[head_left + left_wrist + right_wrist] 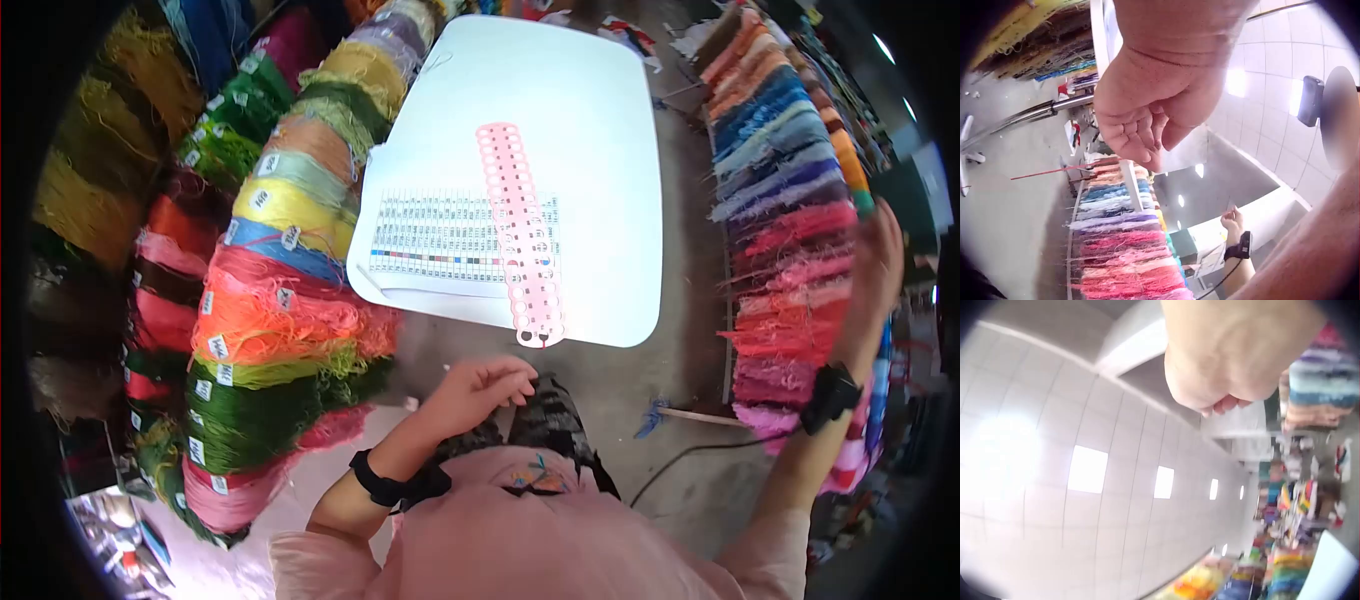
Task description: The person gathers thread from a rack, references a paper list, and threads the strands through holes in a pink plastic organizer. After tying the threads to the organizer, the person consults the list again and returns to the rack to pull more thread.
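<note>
My left hand point(487, 385) is held in front of my lap, just below the near edge of the white board point(610, 250). Its fingers are loosely curled, and nothing shows in them in the left wrist view. A long pink card point(520, 220) with a row of holes along each side lies on the board, its near end at the edge. Dark thread point(543, 340) sits at a near hole. My right hand point(880, 255) is raised far right, overlapping the rack of thread skeins point(780, 270). In the right wrist view its fingers are bent and largely hidden; I cannot tell whether they pinch anything.
A printed colour chart point(430, 235) lies partly under the pink card. Large tagged bundles of coloured thread point(290, 330) line the left side. A dark cable point(690, 450) runs from the right wrist strap point(832, 398), and a rod point(700, 416) sticks out below the rack.
</note>
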### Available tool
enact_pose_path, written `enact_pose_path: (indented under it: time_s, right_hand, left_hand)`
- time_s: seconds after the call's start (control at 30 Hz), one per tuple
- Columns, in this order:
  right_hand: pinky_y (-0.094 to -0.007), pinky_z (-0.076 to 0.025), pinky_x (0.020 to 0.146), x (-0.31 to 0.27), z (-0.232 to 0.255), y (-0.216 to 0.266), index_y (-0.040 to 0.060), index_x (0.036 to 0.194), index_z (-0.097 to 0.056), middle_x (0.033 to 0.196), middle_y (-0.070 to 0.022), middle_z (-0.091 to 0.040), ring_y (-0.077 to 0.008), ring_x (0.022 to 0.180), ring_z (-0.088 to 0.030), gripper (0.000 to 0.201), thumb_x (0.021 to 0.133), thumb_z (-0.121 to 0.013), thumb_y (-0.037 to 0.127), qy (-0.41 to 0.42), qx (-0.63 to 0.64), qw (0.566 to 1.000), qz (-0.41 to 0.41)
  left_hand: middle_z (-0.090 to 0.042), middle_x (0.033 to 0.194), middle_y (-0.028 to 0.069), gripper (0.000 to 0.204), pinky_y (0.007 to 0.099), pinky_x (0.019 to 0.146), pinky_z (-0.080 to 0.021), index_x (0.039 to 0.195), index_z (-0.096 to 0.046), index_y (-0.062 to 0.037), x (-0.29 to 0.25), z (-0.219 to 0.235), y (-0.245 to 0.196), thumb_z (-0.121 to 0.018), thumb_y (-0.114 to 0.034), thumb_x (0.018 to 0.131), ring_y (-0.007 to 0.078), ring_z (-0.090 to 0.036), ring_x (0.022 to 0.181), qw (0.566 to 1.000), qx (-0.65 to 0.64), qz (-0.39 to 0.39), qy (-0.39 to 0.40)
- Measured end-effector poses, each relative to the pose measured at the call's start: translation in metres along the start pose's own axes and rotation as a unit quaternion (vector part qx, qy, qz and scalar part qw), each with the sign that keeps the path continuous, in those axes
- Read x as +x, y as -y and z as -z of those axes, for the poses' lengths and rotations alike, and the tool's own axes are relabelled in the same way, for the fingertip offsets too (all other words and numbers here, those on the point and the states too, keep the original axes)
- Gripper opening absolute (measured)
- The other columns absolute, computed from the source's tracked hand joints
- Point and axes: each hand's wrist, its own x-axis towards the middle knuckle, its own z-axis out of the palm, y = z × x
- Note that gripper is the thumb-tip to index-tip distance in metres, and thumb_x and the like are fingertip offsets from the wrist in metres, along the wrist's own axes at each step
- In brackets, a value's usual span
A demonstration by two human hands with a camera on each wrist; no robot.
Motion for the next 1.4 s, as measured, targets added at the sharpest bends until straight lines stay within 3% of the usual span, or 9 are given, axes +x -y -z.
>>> enact_pose_path:
  time_s: [0.07, 0.13, 0.2, 0.3, 0.53, 0.63, 0.83, 1.03, 1.4]
  right_hand:
    - [-0.0204, -0.041, 0.069, 0.013, -0.111, 0.043, 0.0002, 0.098, -0.056, 0.093, -0.0037, -0.055, -0.0081, 0.081, -0.05, 0.02, 0.078, -0.054, 0.005, 0.163, 0.329, 0.914, -0.173]
    - [-0.0193, -0.042, 0.062, -0.006, -0.198, 0.079, 0.0019, 0.096, -0.054, 0.079, -0.0012, -0.057, -0.0072, 0.071, -0.051, 0.016, 0.08, -0.052, 0.005, 0.395, 0.353, 0.845, -0.066]
    - [-0.0209, -0.043, 0.061, -0.022, -0.251, 0.104, 0.003, 0.094, -0.047, 0.071, 0.0009, -0.056, -0.0063, 0.068, -0.052, 0.017, 0.078, -0.054, 0.005, 0.593, 0.39, 0.704, -0.005]
    - [-0.025, -0.044, 0.06, -0.043, -0.282, 0.128, 0.0004, 0.091, -0.048, 0.068, -0.0057, -0.06, -0.0114, 0.066, -0.057, 0.017, 0.076, -0.053, 0.006, 0.699, 0.336, 0.624, 0.091]
    - [-0.028, -0.045, 0.059, -0.063, -0.306, 0.142, 0.0008, 0.076, -0.056, 0.075, -0.0103, -0.061, -0.0191, 0.065, -0.059, 0.009, 0.072, -0.051, 0.007, 0.86, 0.212, 0.42, 0.195]
    - [-0.0318, -0.044, 0.061, -0.081, -0.305, 0.149, 0.0029, 0.072, -0.055, 0.079, -0.0102, -0.059, -0.0239, 0.07, -0.057, 0.008, 0.071, -0.051, 0.01, 0.74, 0.309, 0.461, 0.381]
    - [-0.0378, -0.041, 0.06, -0.117, -0.31, 0.171, 0.0028, 0.066, -0.051, 0.07, -0.0112, -0.054, -0.0294, 0.067, -0.053, 0.009, 0.07, -0.049, 0.01, 0.751, 0.266, 0.453, 0.401]
    - [-0.0313, -0.039, 0.052, -0.119, -0.31, 0.178, -0.0003, 0.065, -0.051, 0.063, -0.0111, -0.051, -0.0236, 0.055, -0.051, 0.011, 0.07, -0.054, 0.009, 0.752, 0.214, 0.451, 0.431]
    - [-0.0366, -0.042, 0.058, -0.127, -0.302, 0.184, 0.0041, 0.062, -0.051, 0.066, -0.0109, -0.052, -0.028, 0.066, -0.053, 0.008, 0.068, -0.05, 0.01, 0.699, 0.197, 0.449, 0.52]
  left_hand:
    - [-0.059, 0.078, 0.0038, 0.016, 0.0183, 0.059, -0.044, 0.093, -0.056, -0.0005, 0.009, -0.004, 0.006, -0.048, -0.012, 0.086, 0.0073, -0.055, 0.067, 0.998, -0.018, -0.02, -0.064]
    - [-0.059, 0.078, 0.0045, 0.016, 0.0192, 0.057, -0.044, 0.093, -0.055, 0.0008, 0.011, -0.012, 0.012, -0.049, -0.012, 0.085, 0.0073, -0.055, 0.065, 0.987, -0.037, -0.005, -0.158]
    - [-0.059, 0.078, 0.0051, 0.015, 0.0198, 0.055, -0.045, 0.091, -0.055, 0.0009, 0.014, -0.023, 0.021, -0.052, -0.012, 0.083, 0.0074, -0.055, 0.062, 0.962, -0.055, 0.0, -0.266]
    - [-0.059, 0.077, 0.0044, 0.016, 0.0192, 0.054, -0.044, 0.09, -0.054, 0.0008, 0.024, -0.046, 0.015, -0.054, -0.013, 0.082, 0.007, -0.055, 0.061, 0.913, -0.151, 0.028, -0.379]
    - [-0.056, 0.071, 0.0002, 0.017, 0.0182, 0.048, -0.04, 0.088, -0.055, 0.0013, 0.049, -0.078, 0.036, -0.054, -0.015, 0.083, 0.0054, -0.051, 0.055, 0.799, -0.218, -0.08, -0.555]
    - [-0.055, 0.07, -0.0006, 0.018, 0.0178, 0.048, -0.039, 0.09, -0.055, 0.0006, 0.039, -0.074, 0.034, -0.05, -0.016, 0.084, 0.0046, -0.049, 0.055, 0.749, -0.191, -0.09, -0.628]
    - [-0.056, 0.076, -0.0007, 0.014, 0.0164, 0.047, -0.035, 0.089, -0.056, -0.002, 0.042, -0.096, 0.057, -0.048, -0.013, 0.085, 0.0039, -0.046, 0.054, 0.639, -0.251, -0.152, -0.711]
    - [-0.056, 0.076, -0.0014, 0.016, 0.0164, 0.055, -0.04, 0.096, -0.056, -0.0039, 0.053, -0.104, 0.049, -0.047, -0.012, 0.086, 0.0037, -0.048, 0.061, 0.686, -0.359, -0.211, -0.597]
    - [-0.053, 0.07, -0.0044, 0.013, 0.0149, 0.05, -0.035, 0.09, -0.057, -0.0069, 0.056, -0.083, 0.068, -0.047, -0.013, 0.085, 0.0022, -0.045, 0.057, 0.706, -0.389, -0.287, -0.518]
